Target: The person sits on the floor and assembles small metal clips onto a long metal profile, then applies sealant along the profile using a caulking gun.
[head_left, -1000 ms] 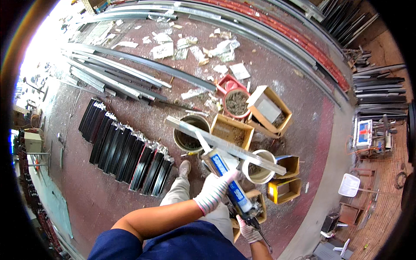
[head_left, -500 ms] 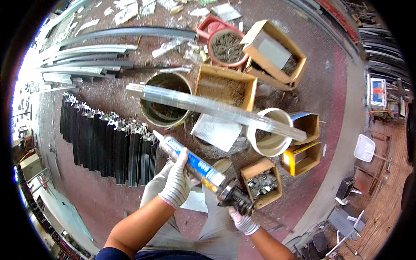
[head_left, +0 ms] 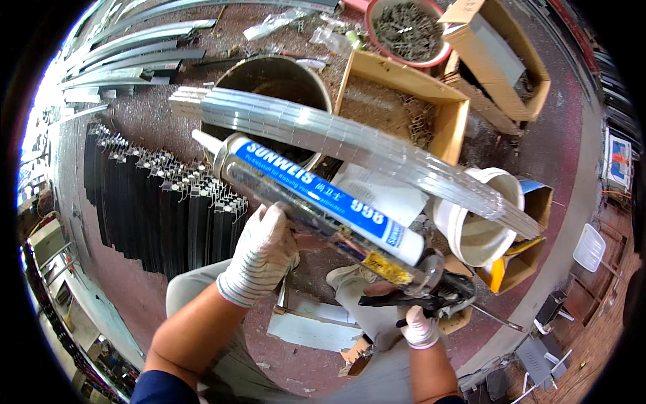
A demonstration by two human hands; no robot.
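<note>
A caulking gun (head_left: 431, 286) loaded with a blue-and-white sealant cartridge (head_left: 316, 192) lies slanted across the middle, its white nozzle (head_left: 205, 143) pointing up-left. My left hand (head_left: 261, 252), in a white knit glove, grips the gun's barrel from below. My right hand (head_left: 418, 324), also gloved, holds the black handle and trigger at the rear. A long silvery metal profile (head_left: 350, 145) lies across a metal bucket (head_left: 269, 77) and a white bucket (head_left: 478, 219), just beyond the nozzle. My knees and a shoe show under the gun.
Black metal profiles (head_left: 155, 202) lie in a row on the reddish floor at left. Wooden boxes (head_left: 404, 111) and a red bowl of screws (head_left: 407, 30) stand behind. Long grey rails (head_left: 134, 54) lie at the upper left. A yellow box (head_left: 515, 266) sits at right.
The view has dropped closer to the buckets and the gun. The gun has risen toward the camera, its nozzle now reaching the silvery profile over the metal bucket. Both hands keep their grip.
</note>
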